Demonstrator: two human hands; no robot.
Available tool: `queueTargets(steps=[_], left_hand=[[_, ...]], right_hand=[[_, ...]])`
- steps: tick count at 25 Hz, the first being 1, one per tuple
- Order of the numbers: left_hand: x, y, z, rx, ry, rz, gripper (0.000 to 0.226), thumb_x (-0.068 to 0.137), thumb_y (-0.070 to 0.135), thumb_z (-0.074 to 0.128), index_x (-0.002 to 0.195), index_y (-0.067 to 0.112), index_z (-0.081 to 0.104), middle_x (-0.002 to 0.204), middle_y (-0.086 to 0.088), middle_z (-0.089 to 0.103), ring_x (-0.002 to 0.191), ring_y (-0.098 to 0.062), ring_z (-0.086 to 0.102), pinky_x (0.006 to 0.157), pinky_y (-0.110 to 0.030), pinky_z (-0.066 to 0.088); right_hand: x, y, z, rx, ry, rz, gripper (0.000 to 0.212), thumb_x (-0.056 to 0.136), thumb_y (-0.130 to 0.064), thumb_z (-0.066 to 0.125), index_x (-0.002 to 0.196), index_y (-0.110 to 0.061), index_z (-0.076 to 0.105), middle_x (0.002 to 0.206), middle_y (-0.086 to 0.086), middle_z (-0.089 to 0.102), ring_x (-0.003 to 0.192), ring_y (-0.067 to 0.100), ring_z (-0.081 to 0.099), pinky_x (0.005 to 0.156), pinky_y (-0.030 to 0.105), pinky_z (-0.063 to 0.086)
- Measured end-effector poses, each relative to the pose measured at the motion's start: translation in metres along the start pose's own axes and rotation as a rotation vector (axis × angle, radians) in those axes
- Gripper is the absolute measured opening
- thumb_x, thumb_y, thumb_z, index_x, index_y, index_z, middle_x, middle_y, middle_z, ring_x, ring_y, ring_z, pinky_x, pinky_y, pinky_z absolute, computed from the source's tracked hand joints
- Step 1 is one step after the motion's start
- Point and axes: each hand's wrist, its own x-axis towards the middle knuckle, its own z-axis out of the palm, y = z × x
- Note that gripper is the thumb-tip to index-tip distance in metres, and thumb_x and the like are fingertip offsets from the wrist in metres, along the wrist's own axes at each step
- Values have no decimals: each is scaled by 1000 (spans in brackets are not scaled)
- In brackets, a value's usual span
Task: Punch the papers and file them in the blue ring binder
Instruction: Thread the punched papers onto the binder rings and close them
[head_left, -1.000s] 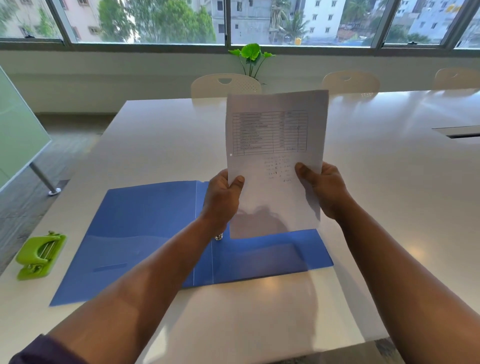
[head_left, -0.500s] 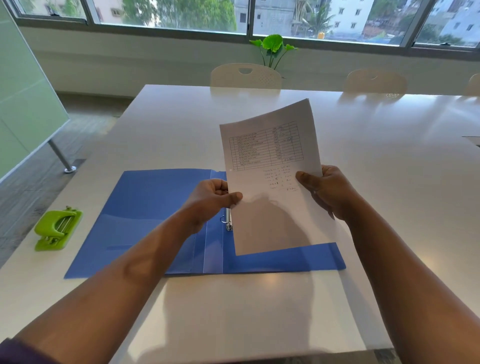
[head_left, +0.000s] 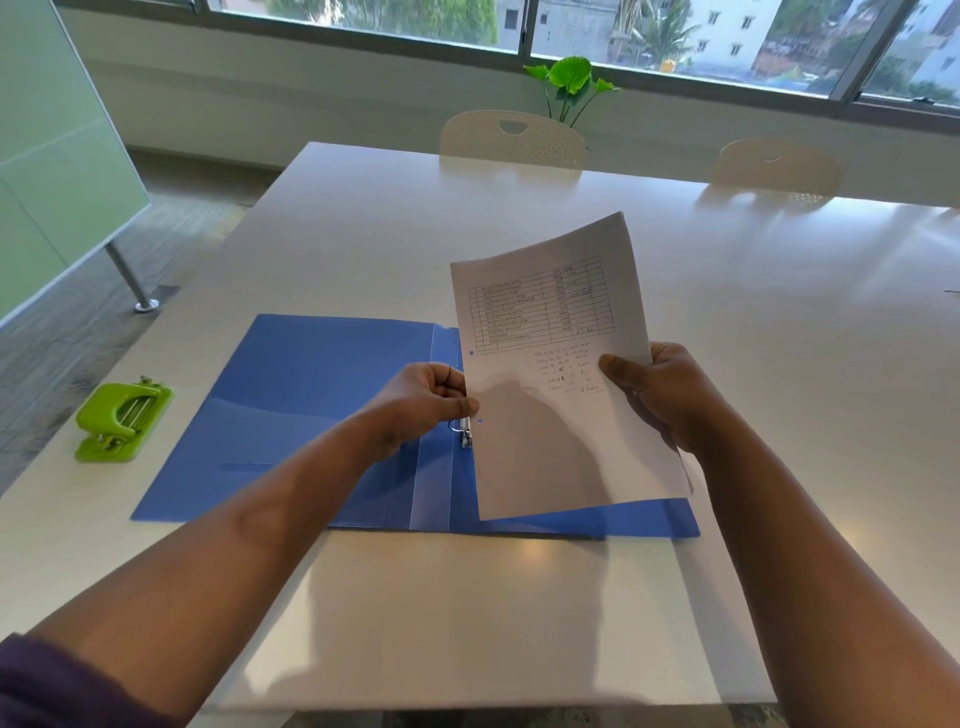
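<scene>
- Left hand (head_left: 423, 397) and right hand (head_left: 670, 392), fingers clamped on a white punched printed sheet (head_left: 558, 384), frame centre.
- Open blue plastic ring binder (head_left: 322, 415) on glossy white desk (head_left: 467, 623); green hole punch (head_left: 122, 421) far left; windows above.

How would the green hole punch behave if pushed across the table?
The green hole punch would probably slide, not roll: it sits flat on its base. The glossy table likely gives little grip. Being squat, it seems unlikely to tip.

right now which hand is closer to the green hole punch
Left. The left hand grips the paper over the binder's spine, nearer the hole punch; the right hand holds the paper's far edge.
</scene>
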Motion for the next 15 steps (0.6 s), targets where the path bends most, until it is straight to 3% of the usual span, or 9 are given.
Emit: queueTargets(steps=[6,10,15], left_hand=[[0,0,5,14,41,-10,9,93,7,72,98,13,68,99,-2,76,90,-11,72,72,-15,54],[2,0,7,6,79,-6,9,93,8,72,95,15,67,94,0,75,80,-6,70,63,-10,52],[5,-2,8,13,90,-22,8,92,11,73,96,15,67,99,-3,75,85,-10,70,65,-11,51]], right_hand=[[-4,-5,5,18,8,12,10,99,-7,61,104,-11,69,111,13,75,103,34,72,98,53,55],[-3,-9,7,12,8,12,12,100,-7,61,109,-9,67,111,11,74,103,32,72,98,52,55],[-4,-11,10,-8,11,7,11,100,-7,60,100,-14,69,106,8,74,101,31,72,93,48,57]])
